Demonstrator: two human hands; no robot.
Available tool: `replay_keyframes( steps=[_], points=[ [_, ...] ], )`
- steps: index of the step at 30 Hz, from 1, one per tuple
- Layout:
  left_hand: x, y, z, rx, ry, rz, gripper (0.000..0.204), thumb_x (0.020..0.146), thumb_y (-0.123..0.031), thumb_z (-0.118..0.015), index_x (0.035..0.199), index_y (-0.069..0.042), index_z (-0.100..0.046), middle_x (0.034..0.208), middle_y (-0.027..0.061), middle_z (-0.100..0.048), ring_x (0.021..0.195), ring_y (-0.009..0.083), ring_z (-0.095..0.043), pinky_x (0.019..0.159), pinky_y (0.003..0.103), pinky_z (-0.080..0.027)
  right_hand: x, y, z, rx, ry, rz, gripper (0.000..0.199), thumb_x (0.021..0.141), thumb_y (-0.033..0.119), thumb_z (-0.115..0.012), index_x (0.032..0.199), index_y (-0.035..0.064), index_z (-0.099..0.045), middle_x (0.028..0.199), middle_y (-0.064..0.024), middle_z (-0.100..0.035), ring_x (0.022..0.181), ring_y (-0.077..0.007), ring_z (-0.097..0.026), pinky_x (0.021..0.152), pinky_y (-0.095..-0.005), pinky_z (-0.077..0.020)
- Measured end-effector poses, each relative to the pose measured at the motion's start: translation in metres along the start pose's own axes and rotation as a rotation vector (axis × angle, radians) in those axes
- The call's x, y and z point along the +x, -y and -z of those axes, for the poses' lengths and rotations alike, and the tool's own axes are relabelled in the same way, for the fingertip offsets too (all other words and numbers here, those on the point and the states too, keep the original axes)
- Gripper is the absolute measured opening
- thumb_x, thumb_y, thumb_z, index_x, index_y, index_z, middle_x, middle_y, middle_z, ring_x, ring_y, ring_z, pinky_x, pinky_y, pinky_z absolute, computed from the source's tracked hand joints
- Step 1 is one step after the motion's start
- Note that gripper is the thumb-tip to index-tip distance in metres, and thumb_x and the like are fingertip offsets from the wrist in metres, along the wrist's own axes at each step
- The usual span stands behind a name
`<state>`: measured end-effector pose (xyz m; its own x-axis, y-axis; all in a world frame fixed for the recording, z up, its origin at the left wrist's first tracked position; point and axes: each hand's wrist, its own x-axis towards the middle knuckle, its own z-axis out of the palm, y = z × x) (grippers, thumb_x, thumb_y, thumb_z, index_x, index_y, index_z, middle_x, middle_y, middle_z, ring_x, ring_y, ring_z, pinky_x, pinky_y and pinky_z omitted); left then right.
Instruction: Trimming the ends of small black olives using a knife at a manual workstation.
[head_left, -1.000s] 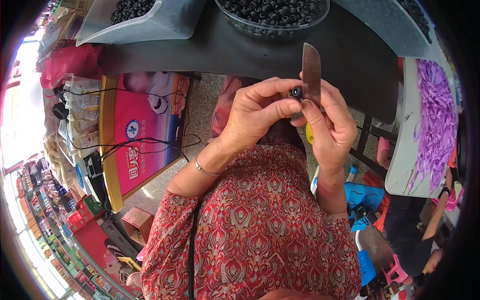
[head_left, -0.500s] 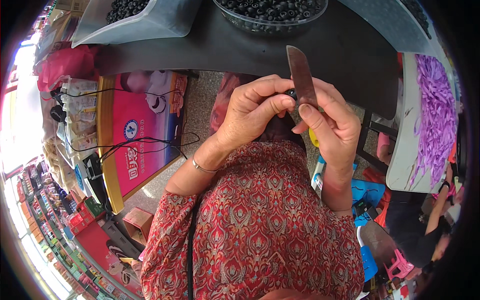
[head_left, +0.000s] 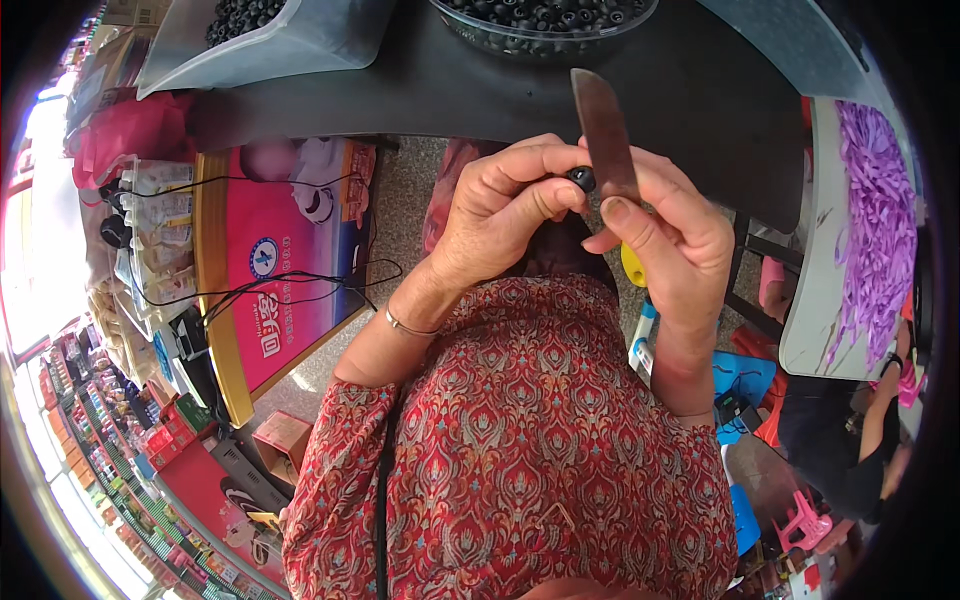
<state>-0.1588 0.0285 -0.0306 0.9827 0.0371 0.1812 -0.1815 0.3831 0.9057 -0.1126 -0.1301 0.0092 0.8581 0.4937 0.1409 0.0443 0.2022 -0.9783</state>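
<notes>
Between its thumb and fingers my left hand point(head_left: 505, 205) pinches a small round black part point(head_left: 581, 179) with a shiny surface. My right hand point(head_left: 670, 235) is closed on a knife point(head_left: 604, 130) with a broad, dull blade pointing up and away from me. The blade stands right beside the black part; whether they touch I cannot tell. The knife's handle is hidden by my right hand. Both hands are held in front of me at the near edge of a dark table point(head_left: 450, 100).
A clear round bowl point(head_left: 560, 42) of small black parts stands at the table's far side. A translucent bin point(head_left: 335, 40) with more lies to its left. Purple strips point(head_left: 875, 220) cover a white tabletop point(head_left: 815, 300) at the right. Black cables point(head_left: 260, 287) cross a pink printed panel on the left.
My right hand has shifted slightly right, with the knife's tip a little higher. More of the black part shows in my left hand, which keeps its pinch.
</notes>
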Motion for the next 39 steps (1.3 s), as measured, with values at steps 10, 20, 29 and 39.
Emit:
replay_keyframes(
  steps=[10,20,29,39],
  points=[
    [0.001,0.004,0.007,-0.090,0.063,0.032,0.025,0.088,-0.003,-0.060,0.112,0.001,-0.062,0.088,0.0031,-0.057,0.076,0.0081,-0.055,0.068,0.021,-0.046,0.004,-0.013,0.006,0.081,0.018,-0.024,0.020,0.086,-0.006,-0.057,0.105,-0.0058,-0.063,0.104,-0.0124,-0.060,0.083,-0.0148,-0.064,0.062,-0.0215,-0.0563],
    [0.000,0.006,0.009,0.018,0.047,0.021,0.025,0.088,-0.004,-0.060,0.113,0.001,-0.061,0.088,0.0029,-0.057,0.074,0.0076,-0.053,0.066,0.020,-0.045,-0.002,-0.009,-0.005,-0.036,-0.029,0.051,0.023,0.086,-0.006,-0.057,0.108,-0.0041,-0.063,0.106,-0.0102,-0.059,0.084,-0.0132,-0.063,0.063,-0.0201,-0.0564],
    [0.000,0.017,0.015,0.107,0.112,-0.081,0.025,0.088,-0.006,-0.061,0.112,0.001,-0.061,0.087,0.0034,-0.057,0.075,0.0077,-0.053,0.065,0.020,-0.045,0.005,-0.011,0.010,-0.034,0.058,-0.019,0.022,0.086,-0.006,-0.057,0.107,-0.0061,-0.063,0.106,-0.0119,-0.059,0.083,-0.0141,-0.063,0.065,-0.0213,-0.0567],
    [0.001,0.010,0.013,-0.014,0.050,-0.018,0.024,0.088,-0.005,-0.060,0.111,0.001,-0.062,0.089,0.0037,-0.057,0.077,0.0084,-0.055,0.067,0.021,-0.047,0.000,-0.010,-0.004,-0.101,-0.041,0.099,0.020,0.085,-0.007,-0.058,0.104,-0.0055,-0.064,0.103,-0.0108,-0.062,0.078,-0.0128,-0.064,0.066,-0.0199,-0.0548]
  ],
)
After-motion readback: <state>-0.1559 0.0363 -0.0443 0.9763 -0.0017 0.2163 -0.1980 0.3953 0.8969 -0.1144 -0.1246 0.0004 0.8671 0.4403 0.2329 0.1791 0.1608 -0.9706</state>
